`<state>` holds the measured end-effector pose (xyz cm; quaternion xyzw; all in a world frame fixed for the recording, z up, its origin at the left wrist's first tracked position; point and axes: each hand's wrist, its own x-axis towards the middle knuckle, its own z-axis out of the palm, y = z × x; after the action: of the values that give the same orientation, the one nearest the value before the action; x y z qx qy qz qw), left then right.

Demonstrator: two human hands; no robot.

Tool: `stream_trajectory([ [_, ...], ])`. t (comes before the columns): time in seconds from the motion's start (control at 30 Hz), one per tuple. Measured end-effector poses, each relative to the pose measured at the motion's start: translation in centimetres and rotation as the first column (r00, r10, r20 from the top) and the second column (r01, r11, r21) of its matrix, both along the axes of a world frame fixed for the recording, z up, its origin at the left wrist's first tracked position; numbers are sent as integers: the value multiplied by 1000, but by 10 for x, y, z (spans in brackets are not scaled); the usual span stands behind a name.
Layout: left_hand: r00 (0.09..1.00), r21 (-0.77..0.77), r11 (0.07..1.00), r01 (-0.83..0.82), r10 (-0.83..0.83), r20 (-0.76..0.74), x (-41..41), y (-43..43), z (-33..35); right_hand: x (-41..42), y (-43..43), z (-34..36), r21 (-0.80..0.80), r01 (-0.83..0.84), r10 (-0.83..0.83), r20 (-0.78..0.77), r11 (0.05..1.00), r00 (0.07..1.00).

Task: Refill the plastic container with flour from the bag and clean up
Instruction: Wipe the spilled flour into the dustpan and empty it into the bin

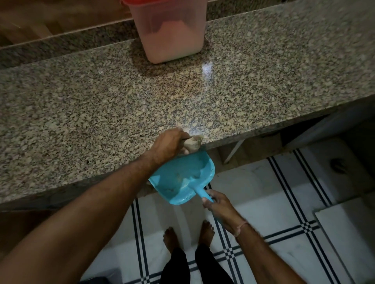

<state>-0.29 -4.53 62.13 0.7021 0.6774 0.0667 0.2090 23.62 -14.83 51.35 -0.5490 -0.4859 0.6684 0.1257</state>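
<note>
At the front edge of the speckled granite counter, a left hand clenches a crumpled beige cloth, arm stretched forward. Just below, the right hand grips the handle of a smooth blue plastic dustpan. The translucent plastic container, partly filled, stands at 12 o'clock.

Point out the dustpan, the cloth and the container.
dustpan [179,175]: head view, inside of the pan.
cloth [193,143]: head view, bunched end.
container [172,40]: head view, front wall.

Blue dustpan, speckled beige-grey counter, pinkish container w/ red lid, white floor w/ dark stripes
</note>
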Motion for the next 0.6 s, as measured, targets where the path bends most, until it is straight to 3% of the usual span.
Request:
stream_trajectory([
  [0.13,991,-85,991,-104,96,-91,0,6,1,1,-2,2,-14,-4,4,13,1000,1000],
  [0.23,976,-11,979,-204,203,-80,7,-3,-3,1,2,6,-1,-38,38,38,999,999],
  [0.4,963,142,953,-269,271,6,17,-39,-15,-3,10,12,42,-4,3,33,999,999],
  [0.5,967,137,957,-255,255,14,26,-68,-15,-4,12,13,42,-8,7,32,999,999],
  [0.6,931,209,908,-364,343,128,17,-69,-5,-4,13,12,48,-21,20,35,999,999],
])
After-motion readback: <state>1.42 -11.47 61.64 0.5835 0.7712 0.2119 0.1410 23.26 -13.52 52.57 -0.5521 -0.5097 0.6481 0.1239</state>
